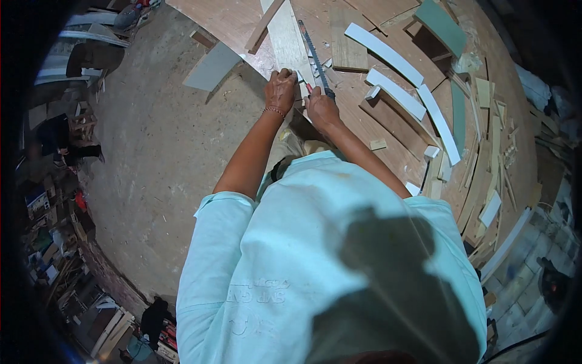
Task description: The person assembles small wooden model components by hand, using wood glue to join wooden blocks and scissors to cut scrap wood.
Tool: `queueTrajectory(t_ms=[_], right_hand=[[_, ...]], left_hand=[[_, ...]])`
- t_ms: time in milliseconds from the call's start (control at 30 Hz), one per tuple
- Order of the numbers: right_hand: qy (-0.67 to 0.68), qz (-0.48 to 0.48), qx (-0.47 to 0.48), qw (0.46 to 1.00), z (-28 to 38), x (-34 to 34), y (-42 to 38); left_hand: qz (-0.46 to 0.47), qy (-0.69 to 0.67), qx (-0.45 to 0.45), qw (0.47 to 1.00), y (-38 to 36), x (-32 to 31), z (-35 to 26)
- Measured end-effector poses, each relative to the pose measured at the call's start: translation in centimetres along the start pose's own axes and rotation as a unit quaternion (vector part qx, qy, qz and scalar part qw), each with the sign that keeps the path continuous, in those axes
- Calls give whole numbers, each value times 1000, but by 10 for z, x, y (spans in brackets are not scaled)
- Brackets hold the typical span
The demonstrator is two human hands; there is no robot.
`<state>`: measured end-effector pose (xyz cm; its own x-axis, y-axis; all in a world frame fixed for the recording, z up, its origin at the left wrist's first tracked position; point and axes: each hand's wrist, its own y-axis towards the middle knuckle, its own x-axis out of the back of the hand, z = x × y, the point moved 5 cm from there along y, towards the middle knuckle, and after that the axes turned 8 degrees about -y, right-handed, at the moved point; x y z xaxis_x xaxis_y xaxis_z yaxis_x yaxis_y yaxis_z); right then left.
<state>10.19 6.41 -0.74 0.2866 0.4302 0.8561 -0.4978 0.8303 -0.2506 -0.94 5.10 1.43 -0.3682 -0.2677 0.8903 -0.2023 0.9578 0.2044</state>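
My left hand (280, 92) is closed at the near end of a pale narrow board (285, 39), its fingers bent down at the board's edge. What its fingertips grip is hidden. Just to the right, my right hand (323, 111) is closed on a small slim tool with a red part (309, 88), pointed toward the left hand; its exact kind is too small to make out. A saw with a long dark blade (311, 48) lies beside the board, its black handle close to my right fingers. Small white offcuts lie between board and saw.
Curved white strips (388, 53) and a green curved panel (441, 27) lie on the right of the wooden worktable (394, 161). Scrap wood strips (494, 145) pile up at its right side. A grey panel (212, 68) juts out left of the hands. Another person (57, 136) is at far left.
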Motion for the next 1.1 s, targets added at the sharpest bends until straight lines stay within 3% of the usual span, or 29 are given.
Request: queueTrajectory(t_ms=[67,200,433,500,600,800,1000,1100], right_hand=[[-5,49,-20,999,-2,6,2],[-37,58,-26,997,5,21,-4],[-30,77,-71,994,10,22,-8],[-20,89,-89,992,14,29,-4],[-49,148,-103,982,20,38,2],[-87,177,-112,974,30,38,12],[-29,210,-158,964,29,32,12],[-36,144,-102,984,19,31,9]], left_hand=[[3,5,8,1000,1,-3,0],[36,45,29,998,2,-5,-2],[10,12,15,1000,2,-5,1],[-36,-5,-11,999,0,-3,2],[-33,-16,5,999,-1,-5,4],[-45,-31,0,999,-2,-3,5],[-12,-19,-1,1000,-1,-4,6],[-19,-3,-17,1000,-2,-4,5]])
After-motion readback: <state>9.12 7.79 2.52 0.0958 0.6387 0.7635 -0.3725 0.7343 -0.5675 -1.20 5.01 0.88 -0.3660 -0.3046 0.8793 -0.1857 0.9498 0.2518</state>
